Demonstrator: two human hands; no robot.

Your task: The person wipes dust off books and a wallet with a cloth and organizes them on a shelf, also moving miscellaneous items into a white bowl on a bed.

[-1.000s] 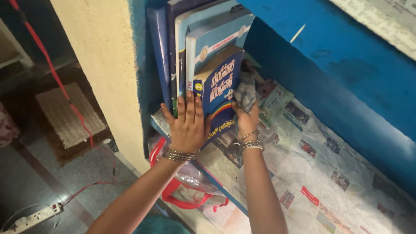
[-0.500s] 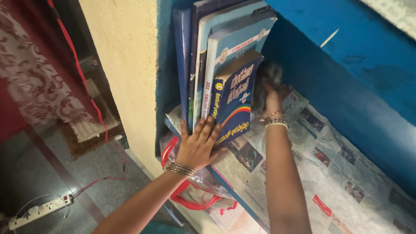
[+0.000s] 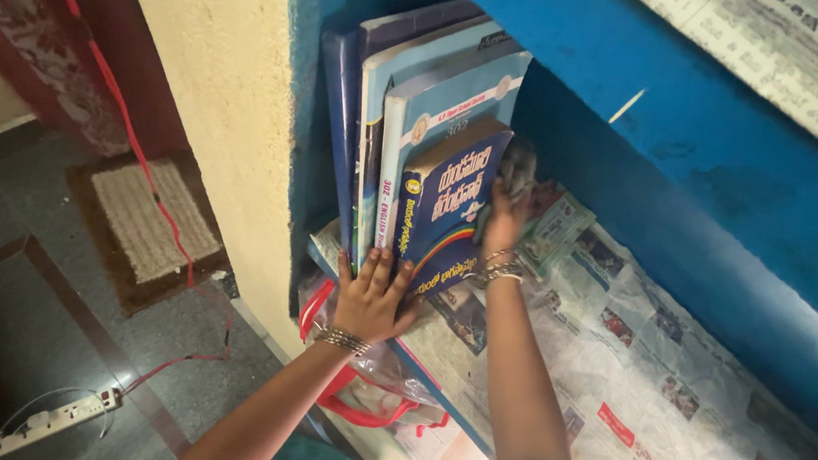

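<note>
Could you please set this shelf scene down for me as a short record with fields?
Setting: blue wall shelf lined with newspaper
Books: a row standing upright at the shelf's left end, blue rainbow-cover book outermost
Left hand: flat, fingers spread, pressed against the lower edges of the books
Right hand: closed around a grey cloth, beside the outermost book
Below the shelf: clear plastic bag with red handles
Floor: white power strip, red cable, woven mat

Blue books (image 3: 435, 163) — grey cloth (image 3: 517, 168)
</note>
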